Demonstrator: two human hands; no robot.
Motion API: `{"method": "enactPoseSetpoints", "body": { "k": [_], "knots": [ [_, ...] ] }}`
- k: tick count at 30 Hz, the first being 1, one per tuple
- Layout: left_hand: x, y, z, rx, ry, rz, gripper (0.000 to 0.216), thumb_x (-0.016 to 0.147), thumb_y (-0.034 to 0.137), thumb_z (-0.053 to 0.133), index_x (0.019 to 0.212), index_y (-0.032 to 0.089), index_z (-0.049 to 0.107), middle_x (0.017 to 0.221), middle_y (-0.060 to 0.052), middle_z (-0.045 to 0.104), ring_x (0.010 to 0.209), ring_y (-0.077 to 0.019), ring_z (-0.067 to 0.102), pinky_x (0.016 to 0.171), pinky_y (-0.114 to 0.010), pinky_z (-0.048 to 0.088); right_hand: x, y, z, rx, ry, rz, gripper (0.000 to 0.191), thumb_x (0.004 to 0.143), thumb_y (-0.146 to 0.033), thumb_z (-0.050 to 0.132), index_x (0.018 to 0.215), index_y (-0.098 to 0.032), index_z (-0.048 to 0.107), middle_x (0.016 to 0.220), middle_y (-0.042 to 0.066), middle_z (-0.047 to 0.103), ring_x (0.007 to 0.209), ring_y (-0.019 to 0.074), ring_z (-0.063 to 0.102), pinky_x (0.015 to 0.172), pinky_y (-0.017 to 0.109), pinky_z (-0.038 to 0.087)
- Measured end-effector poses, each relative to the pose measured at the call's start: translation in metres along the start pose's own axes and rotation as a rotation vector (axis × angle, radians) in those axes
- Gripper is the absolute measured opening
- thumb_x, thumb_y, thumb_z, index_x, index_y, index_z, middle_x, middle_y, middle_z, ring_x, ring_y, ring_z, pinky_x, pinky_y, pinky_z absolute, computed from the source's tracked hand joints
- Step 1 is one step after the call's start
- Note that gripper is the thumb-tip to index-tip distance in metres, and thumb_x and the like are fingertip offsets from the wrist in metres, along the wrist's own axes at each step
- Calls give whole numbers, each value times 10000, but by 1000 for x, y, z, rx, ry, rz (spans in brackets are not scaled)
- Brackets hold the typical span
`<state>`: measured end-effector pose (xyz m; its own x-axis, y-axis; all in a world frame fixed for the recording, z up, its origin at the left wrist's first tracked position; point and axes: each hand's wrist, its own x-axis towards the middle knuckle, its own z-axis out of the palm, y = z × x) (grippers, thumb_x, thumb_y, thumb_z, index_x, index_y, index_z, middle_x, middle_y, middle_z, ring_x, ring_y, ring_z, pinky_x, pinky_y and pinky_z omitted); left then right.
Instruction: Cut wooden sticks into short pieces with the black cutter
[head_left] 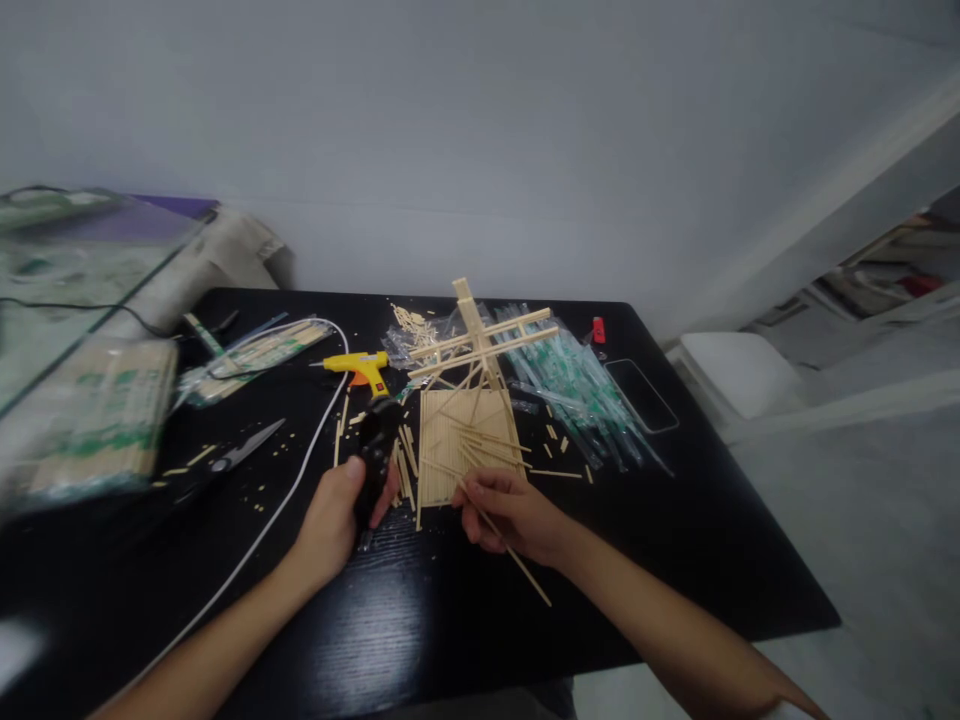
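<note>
My left hand [337, 510] is closed around a dark black tool [379, 440], its kind unclear against the black table. Just beyond the tool's upper end is a yellow glue gun [356, 364], nozzle to the left. Between the fingers of my right hand [506, 510] is a thin wooden stick [521, 565], slanting down to the right. This hand is at the near edge of a flat panel of wooden sticks [439, 440], with loose sticks lying across it. At the panel's far side rises a cross-shaped stick frame [476, 335].
Wrapped chopsticks [570, 380] lie right of the frame, beside a phone-like slab [641, 395] and a red item [598, 330]. Scissors [244, 450], a white cable [300, 470] and packed chopsticks [105, 410] are on the left. Stick offcuts are scattered about.
</note>
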<state>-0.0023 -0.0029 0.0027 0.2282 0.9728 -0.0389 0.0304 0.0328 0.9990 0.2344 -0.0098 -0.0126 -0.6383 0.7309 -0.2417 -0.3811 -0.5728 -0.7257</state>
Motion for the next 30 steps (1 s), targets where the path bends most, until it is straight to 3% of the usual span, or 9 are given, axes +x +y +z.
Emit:
{"method": "enactPoseSetpoints", "body": {
  "k": [3,8,11,14,17,25,30],
  "knots": [
    [2,1,-2,-156,88,89,723,913,797,304,768,184,659,630,-37,585,607,-188,547,598,-324,466,0,0,-1,-8,5,-15,353,904,-463,734,1058,-153,666,627,-11,699,395,69,465,386,194,281],
    [2,-1,-7,-250,285,249,681,768,850,546,978,218,684,850,-39,677,893,-250,647,888,-378,549,0,0,-2,-68,23,-24,521,912,-483,720,1315,-173,604,630,-26,688,416,74,477,403,194,277],
    [3,0,-7,-224,391,301,698,698,868,595,956,224,674,886,-35,683,912,-258,656,1020,-435,515,0,0,-2,-68,18,-19,506,906,-468,729,1298,-174,604,632,-28,686,417,71,467,410,192,285],
    [5,0,-5,-209,480,359,736,661,903,568,926,226,688,866,-35,698,903,-269,675,1049,-458,503,1,0,-2,-45,2,-19,425,902,-444,735,1212,-190,594,635,-29,693,408,70,456,416,187,302],
    [7,-4,-5,-214,470,432,760,664,902,558,930,211,726,860,-51,726,870,-270,686,1014,-439,523,1,0,-2,-33,-15,-36,373,908,-438,725,1157,-217,556,644,-24,707,413,81,472,413,180,327],
    [4,-8,-3,-234,395,448,733,660,849,650,960,187,752,894,-75,741,874,-272,683,1046,-434,496,1,-1,-3,-62,6,-8,382,894,-470,728,1105,-243,505,674,-15,728,443,109,566,418,175,391],
    [12,-21,-11,-92,311,221,603,877,744,505,944,194,742,951,-92,742,958,-292,675,944,-406,522,-1,-1,-1,-71,26,-6,383,890,-465,732,1095,-242,498,682,-11,738,462,118,591,423,175,407]
  ]
}}
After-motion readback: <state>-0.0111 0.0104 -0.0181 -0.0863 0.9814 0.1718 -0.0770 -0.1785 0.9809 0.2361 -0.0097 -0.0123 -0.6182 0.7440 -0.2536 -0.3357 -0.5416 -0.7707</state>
